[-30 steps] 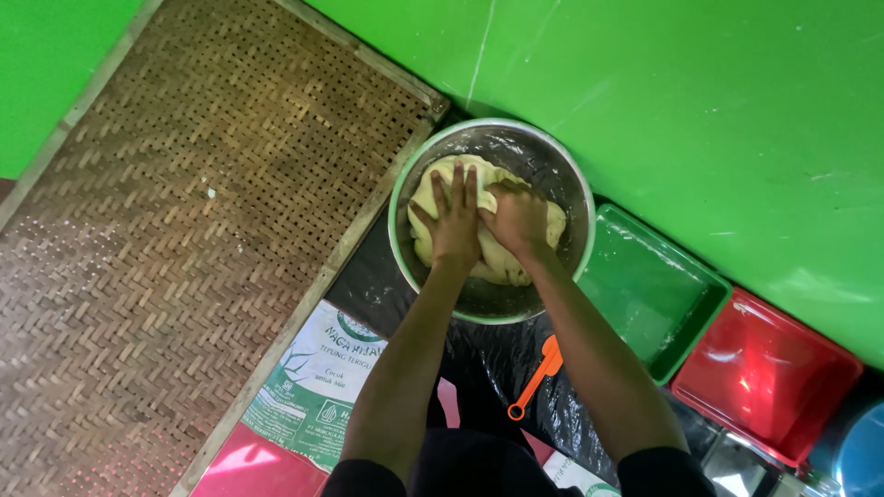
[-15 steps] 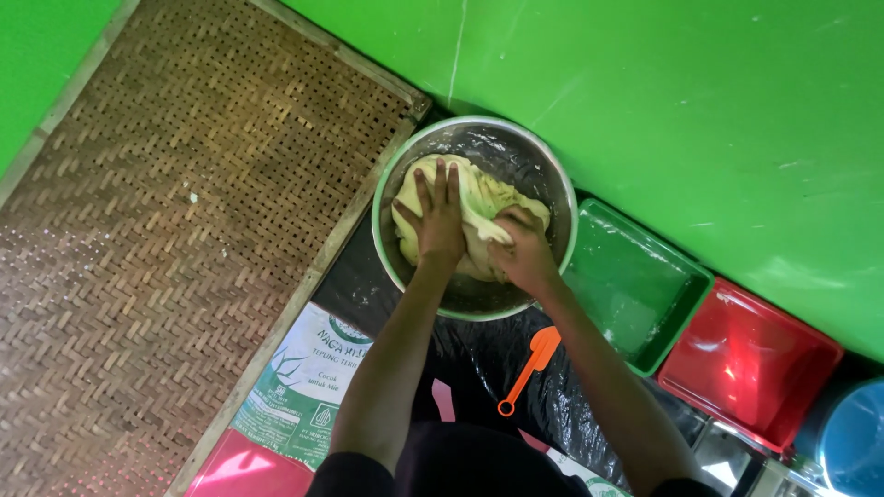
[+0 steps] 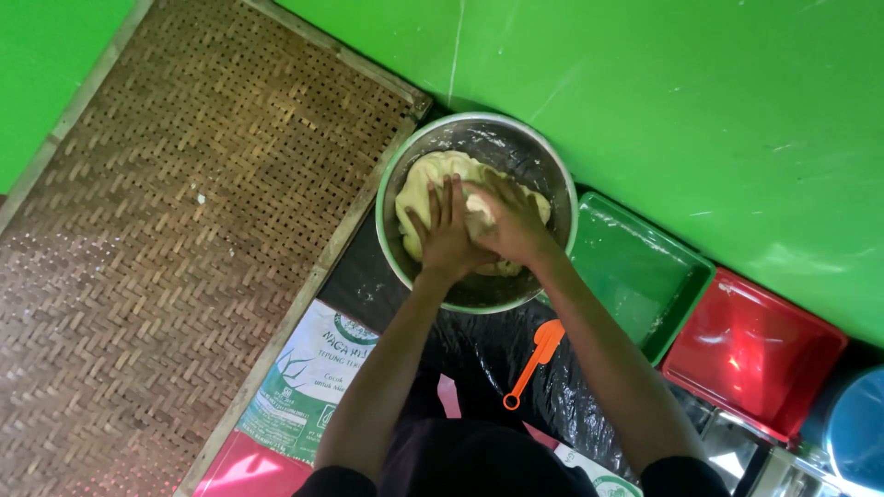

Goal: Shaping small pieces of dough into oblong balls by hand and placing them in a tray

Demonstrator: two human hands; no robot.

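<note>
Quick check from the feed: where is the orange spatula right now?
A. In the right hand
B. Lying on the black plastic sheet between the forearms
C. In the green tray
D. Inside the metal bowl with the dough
B: the orange spatula lies untouched on the black plastic sheet below the metal bowl, while the left hand and right hand both press the dough in the bowl.

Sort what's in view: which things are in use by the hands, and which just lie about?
In use:
left hand and right hand, both pressed on the dough
metal bowl holding the dough

Lying about:
orange spatula on black plastic sheet
green tray
red tray
woven mat
printed sack
</note>
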